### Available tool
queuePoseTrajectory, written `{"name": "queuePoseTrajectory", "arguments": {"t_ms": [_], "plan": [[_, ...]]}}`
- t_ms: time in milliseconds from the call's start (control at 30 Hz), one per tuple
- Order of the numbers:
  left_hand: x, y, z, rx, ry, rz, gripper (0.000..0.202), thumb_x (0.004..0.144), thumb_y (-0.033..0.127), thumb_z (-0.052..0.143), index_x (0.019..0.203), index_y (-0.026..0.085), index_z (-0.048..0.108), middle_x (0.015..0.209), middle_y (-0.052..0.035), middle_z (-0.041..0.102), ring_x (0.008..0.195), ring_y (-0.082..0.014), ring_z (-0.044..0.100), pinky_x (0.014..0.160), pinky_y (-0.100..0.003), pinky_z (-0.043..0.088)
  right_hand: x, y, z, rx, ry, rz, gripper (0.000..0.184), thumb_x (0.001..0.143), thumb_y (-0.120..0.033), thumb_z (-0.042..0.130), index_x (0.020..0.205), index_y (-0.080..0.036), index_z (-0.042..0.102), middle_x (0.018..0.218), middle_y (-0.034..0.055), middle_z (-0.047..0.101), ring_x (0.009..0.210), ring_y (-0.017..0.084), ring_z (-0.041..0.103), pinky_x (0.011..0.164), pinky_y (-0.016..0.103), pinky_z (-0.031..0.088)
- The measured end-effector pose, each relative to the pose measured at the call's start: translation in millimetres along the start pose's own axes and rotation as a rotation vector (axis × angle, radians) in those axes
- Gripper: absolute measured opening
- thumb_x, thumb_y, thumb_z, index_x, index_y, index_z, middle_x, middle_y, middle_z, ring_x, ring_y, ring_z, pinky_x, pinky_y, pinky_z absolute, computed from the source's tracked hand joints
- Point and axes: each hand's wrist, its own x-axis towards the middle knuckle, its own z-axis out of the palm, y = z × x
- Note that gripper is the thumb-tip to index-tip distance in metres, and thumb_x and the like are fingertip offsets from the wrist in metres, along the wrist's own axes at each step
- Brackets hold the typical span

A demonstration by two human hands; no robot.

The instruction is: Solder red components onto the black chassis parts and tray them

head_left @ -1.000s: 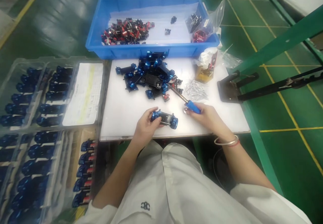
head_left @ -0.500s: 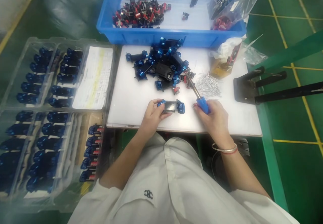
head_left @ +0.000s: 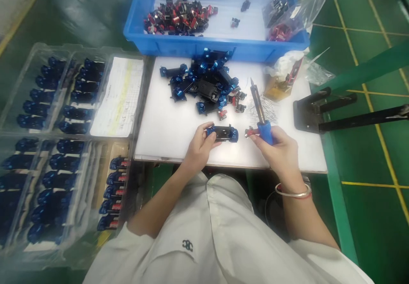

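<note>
A green factory floor point(head_left: 377, 215) marked with yellow lines is spreading out around a white table point(head_left: 159, 147). A blue plastic crate point(head_left: 204, 49) is sitting against the table's far edge, holding a heap of small red and black parts point(head_left: 180, 17). Nearer, a loose pile of blue and black car bodies point(head_left: 204, 83) is lying on the tabletop, with a scatter of slim metal pins point(head_left: 260, 113) just beside it. Clear plastic trays point(head_left: 41, 53) packed with more blue bodies are lined up to the left of the table, a printed sheet point(head_left: 120, 98) is lying in one of them, and a black metal stand point(head_left: 303, 115) is standing off to the right.

A person in a white coat point(head_left: 188, 233) is leaning over the table's near edge, with the hands apart. The left hand point(head_left: 200, 147) is gripping a blue and black model car body point(head_left: 223, 134) just above the tabletop. The right hand point(head_left: 275, 147) is clamped around a blue-handled tool point(head_left: 264, 131), its metal shaft pointing up and away, and is also pinching a small red part point(head_left: 251, 132) close to the car body.
</note>
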Motion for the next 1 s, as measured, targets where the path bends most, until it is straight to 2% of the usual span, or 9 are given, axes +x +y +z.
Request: {"name": "queuePoseTrajectory", "arguments": {"t_ms": [167,367,600,767,1000], "plan": [[-4,-2,7.7,0.062,-0.075,0.053,0.044,0.093,0.041,0.058,0.131,0.021,0.048,0.11,-0.0058,0.066,0.113,-0.0209,0.064,0.102,-0.04,0.055,-2,-19,12,-0.007,-0.076,-0.14,0.018,0.081,-0.044,0.071,0.083,-0.026,0.073,0.082,0.0034,0.067,0.083,0.024,0.061,0.074,0.038,0.051],[-10,-7,8.7,0.109,-0.098,0.126,0.045,0.095,0.043,0.055,0.134,0.024,0.048,0.109,-0.005,0.068,0.109,-0.0204,0.065,0.101,-0.04,0.054,-3,-14,26,0.012,-0.065,-0.19,0.019,0.084,-0.045,0.069,0.081,-0.026,0.072,0.077,0.0032,0.062,0.076,0.022,0.057,0.068,0.036,0.049],[-16,-5,16.1,0.255,-0.07,0.187,0.044,0.094,0.036,0.056,0.134,0.02,0.05,0.109,-0.0078,0.069,0.102,-0.0223,0.067,0.096,-0.038,0.054,-5,-4,19,0.047,-0.064,-0.157,0.021,0.081,-0.047,0.073,0.082,-0.026,0.072,0.081,0.0038,0.065,0.083,0.024,0.06,0.071,0.037,0.05],[-19,3,22.7,0.317,-0.094,0.247,0.042,0.093,0.03,0.056,0.133,0.017,0.051,0.115,-0.0099,0.07,0.109,-0.0239,0.067,0.098,-0.037,0.053,-8,1,19,0.076,-0.012,-0.211,0.024,0.082,-0.05,0.073,0.082,-0.026,0.072,0.079,0.0029,0.065,0.077,0.022,0.06,0.068,0.035,0.05],[-20,5,21.6,0.376,-0.135,0.332,0.043,0.093,0.03,0.055,0.133,0.016,0.049,0.125,-0.0118,0.068,0.111,-0.0219,0.068,0.096,-0.034,0.056,-7,6,20,0.078,0.008,-0.282,0.021,0.083,-0.046,0.074,0.083,-0.025,0.072,0.077,0.0013,0.065,0.073,0.019,0.06,0.065,0.033,0.05]]}}
